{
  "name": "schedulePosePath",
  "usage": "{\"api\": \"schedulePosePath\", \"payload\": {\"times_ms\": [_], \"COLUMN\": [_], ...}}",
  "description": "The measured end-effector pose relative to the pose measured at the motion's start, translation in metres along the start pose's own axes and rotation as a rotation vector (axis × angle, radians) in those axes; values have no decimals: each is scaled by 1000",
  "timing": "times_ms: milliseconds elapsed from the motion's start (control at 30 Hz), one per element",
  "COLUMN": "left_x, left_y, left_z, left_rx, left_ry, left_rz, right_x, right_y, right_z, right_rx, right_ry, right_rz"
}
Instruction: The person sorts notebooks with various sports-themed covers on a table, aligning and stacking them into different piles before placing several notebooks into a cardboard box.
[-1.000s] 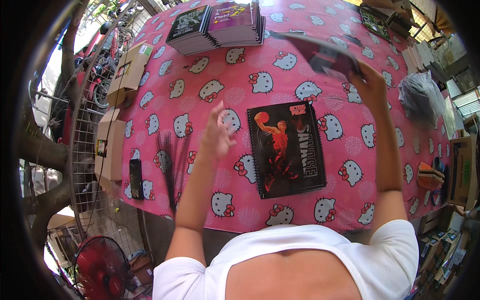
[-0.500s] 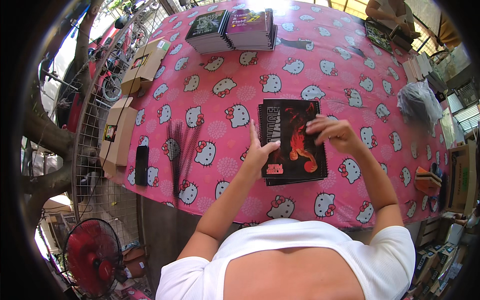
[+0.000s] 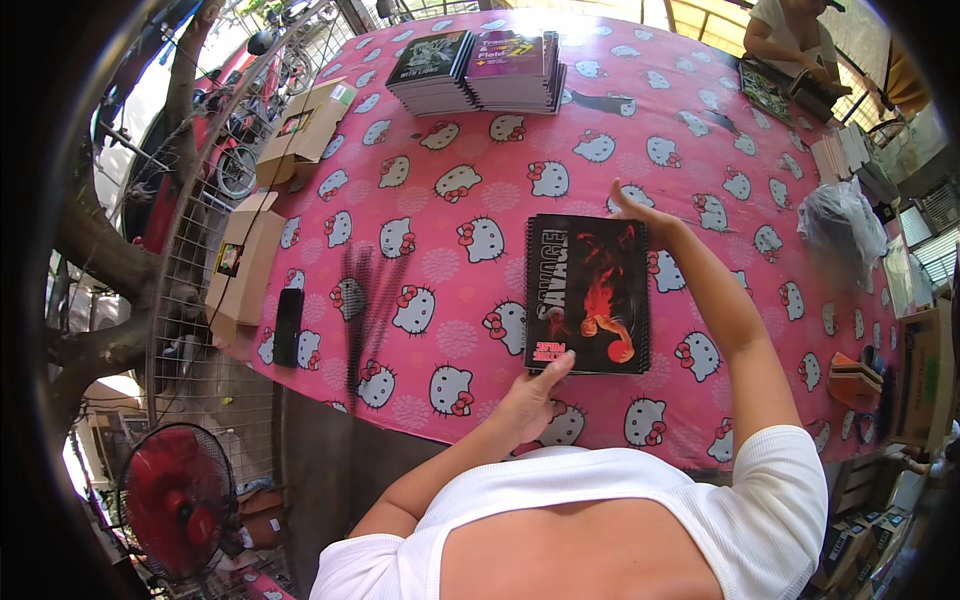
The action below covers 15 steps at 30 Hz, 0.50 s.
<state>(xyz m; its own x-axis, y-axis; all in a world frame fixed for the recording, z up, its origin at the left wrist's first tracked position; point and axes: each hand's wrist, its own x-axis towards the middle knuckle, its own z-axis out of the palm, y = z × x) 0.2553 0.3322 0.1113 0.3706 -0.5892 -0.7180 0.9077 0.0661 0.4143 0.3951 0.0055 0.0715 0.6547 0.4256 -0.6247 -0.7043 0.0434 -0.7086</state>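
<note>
A small stack of black spiral notebooks (image 3: 585,290) lies on the table in front of me. A red flaming figure with a ball decorates the top cover, and coils run along its left and right sides. At the near left corner my left hand (image 3: 535,402) is closed on the stack, its thumb on the cover and its other fingers partly hidden at the near edge. My right hand (image 3: 645,217) rests against the far right corner, open, with one digit pointing away from me.
Two taller notebook piles, one green-black (image 3: 430,75) and one purple (image 3: 513,72), stand at the far side. Left lie loose black coils (image 3: 365,320), a phone (image 3: 288,328) and cardboard boxes (image 3: 243,255). A plastic bag (image 3: 843,222) sits right; another person (image 3: 795,45) works far right.
My left hand has gone from the stack's left side to its near edge. The right hand has moved off the cover to the far corner. The notebooks' edges now line up more evenly.
</note>
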Motion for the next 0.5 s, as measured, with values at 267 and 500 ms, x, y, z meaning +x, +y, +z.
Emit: {"api": "schedulePosePath", "payload": {"times_ms": [267, 500], "left_x": [44, 137], "left_y": [76, 176], "left_z": [1, 31], "left_rx": [205, 1078], "left_ry": [-154, -605], "left_rz": [261, -188], "right_x": [-112, -116], "right_y": [128, 212], "right_z": [75, 208], "right_rx": [317, 406], "right_ry": [204, 414], "right_rz": [-331, -494]}}
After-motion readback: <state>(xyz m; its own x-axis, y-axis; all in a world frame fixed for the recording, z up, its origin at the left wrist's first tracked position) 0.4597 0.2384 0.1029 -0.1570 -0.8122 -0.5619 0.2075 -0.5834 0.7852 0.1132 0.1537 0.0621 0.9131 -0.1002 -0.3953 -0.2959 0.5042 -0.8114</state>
